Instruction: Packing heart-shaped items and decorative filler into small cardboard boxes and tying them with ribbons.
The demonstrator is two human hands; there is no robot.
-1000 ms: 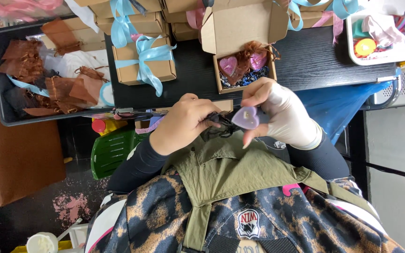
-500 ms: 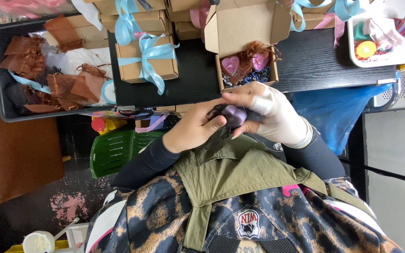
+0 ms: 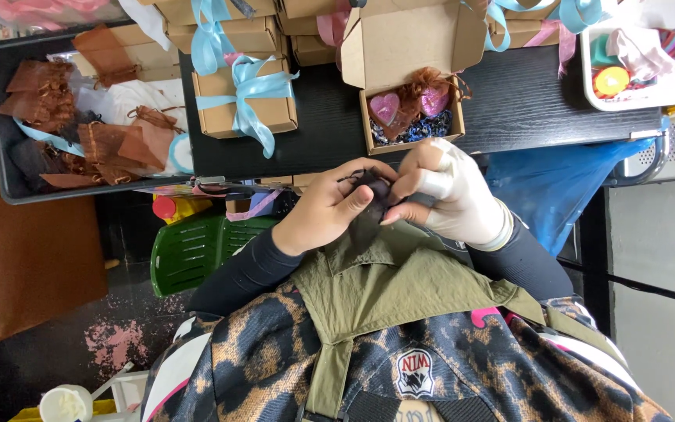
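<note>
Now: both hands on small dark pouch

Both hands meet just below the open cardboard box [image 3: 412,117], off the edge of the black worktop [image 3: 525,94]. Left hand [image 3: 330,207] (bare) & right hand [image 3: 451,195] (white glove) have fingers pinched together on a small dark mesh pouch [image 3: 369,199] between them; what's inside can't be made out. Box holds two pink hearts [image 3: 408,105] on dark shreds. Left of box: closed box w/ blue ribbon [image 3: 248,98]. Further left: black tray [image 3: 9,187] w/ brown pouches.
</note>
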